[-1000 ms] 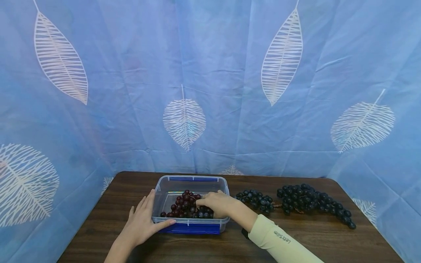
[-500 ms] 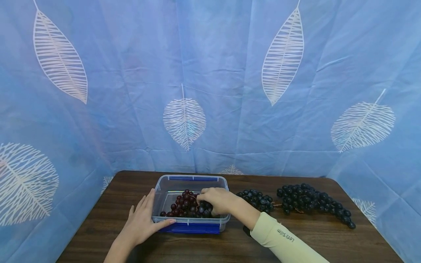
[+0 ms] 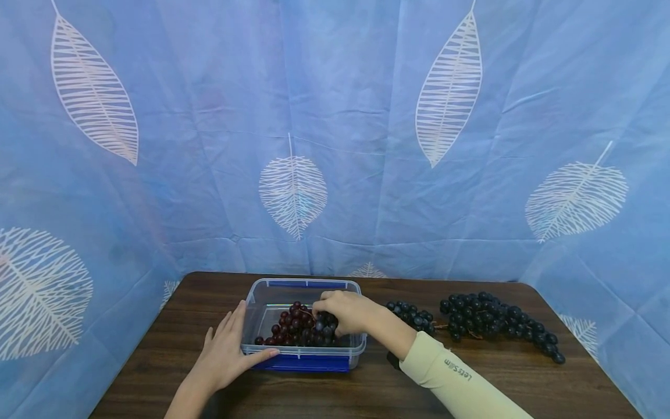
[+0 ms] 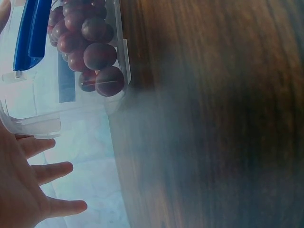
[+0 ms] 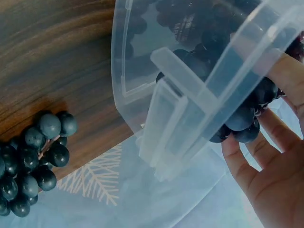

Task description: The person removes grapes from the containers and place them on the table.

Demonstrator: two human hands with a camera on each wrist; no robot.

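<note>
A clear plastic box (image 3: 303, 352) with blue clips stands on the table, holding red grapes (image 3: 289, 329) on its left side. My left hand (image 3: 217, 358) rests against the box's left wall, fingers straight and spread, thumb along the front rim. In the left wrist view, three fingertips extend past the box's corner. Over the box's right part, my right hand (image 3: 348, 312) holds a bunch of dark grapes (image 3: 325, 326) from above. The right wrist view shows curled fingers around these dark grapes (image 5: 240, 118), beside the box wall; part of the bunch lies behind the clear plastic.
Right of the box, a smaller bunch of black grapes (image 3: 413, 317) lies on the brown wooden table (image 3: 502, 378). A larger black bunch (image 3: 487, 317) stretches toward the table's right edge. Blue cloth (image 3: 356, 192) with white leaf prints hangs behind and at the sides.
My right hand has shifted up and slightly right within the box, and more of the dark grapes beneath it show now. My left hand has stayed on the box.
</note>
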